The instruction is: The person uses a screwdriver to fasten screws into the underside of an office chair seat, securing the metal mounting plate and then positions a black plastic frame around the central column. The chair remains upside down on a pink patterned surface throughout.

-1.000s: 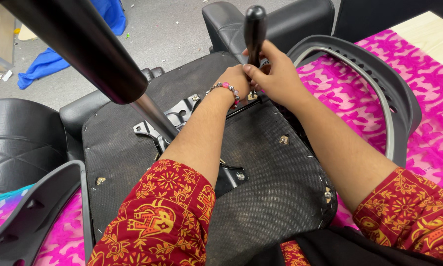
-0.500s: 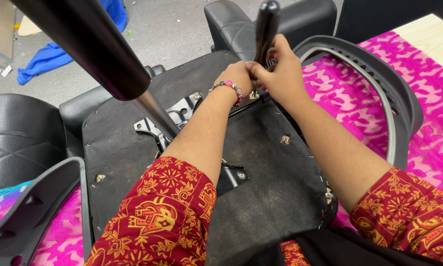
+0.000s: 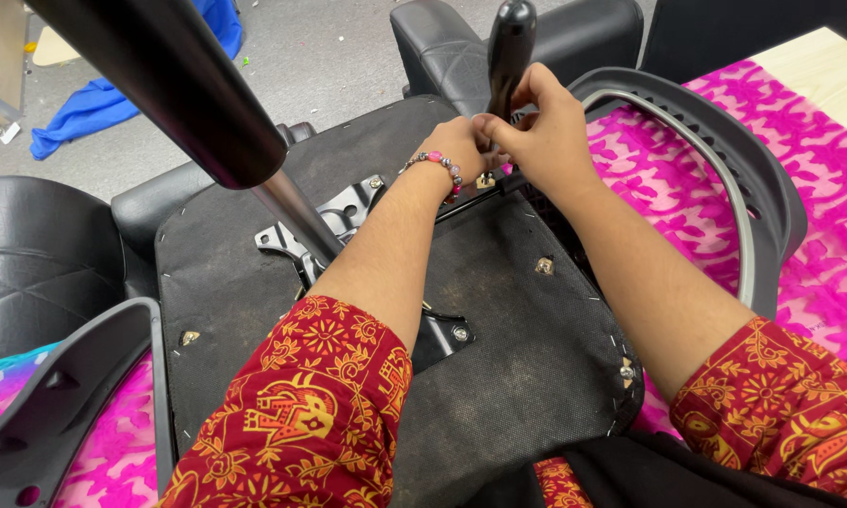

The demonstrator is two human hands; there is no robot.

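Right now, seen from the head camera, both hands meet at the far edge of an upturned chair seat.

Left hand: the left hand (image 3: pixel 456 150) rests on the underside of the seat, fingers curled in around the foot of the black handle; a beaded bracelet (image 3: pixel 435 166) circles its wrist.

Right hand: the right hand (image 3: pixel 544 127) is closed about the lower part of the black handle, thumb and fingers (image 3: pixel 499 127) pinched together against it, touching the left hand.

Black handle: the black handle (image 3: pixel 509 42) stands nearly upright, rounded end on top, its lower end hidden between the two hands; what its tip meets cannot be told.

Chair seat: the chair seat (image 3: pixel 499 348) lies bottom up, covered with dark fabric stapled along the edge, with small metal fittings near its corners.

Metal plate: a black metal plate (image 3: pixel 348 212) is fixed near the seat's middle, partly hidden by the left forearm.

Gas cylinder: a thick black gas cylinder (image 3: pixel 169 80) with a thinner silver rod rises from the plate towards the camera, slanting to the upper left.

Armrests: a grey armrest (image 3: pixel 725 150) curves beside the seat on the right, another grey armrest (image 3: pixel 56 395) on the left.

Cloth: a pink patterned cloth (image 3: pixel 800 188) lies under the right armrest.

Floor: a blue rag (image 3: pixel 103 103) lies on the grey floor beyond the seat.
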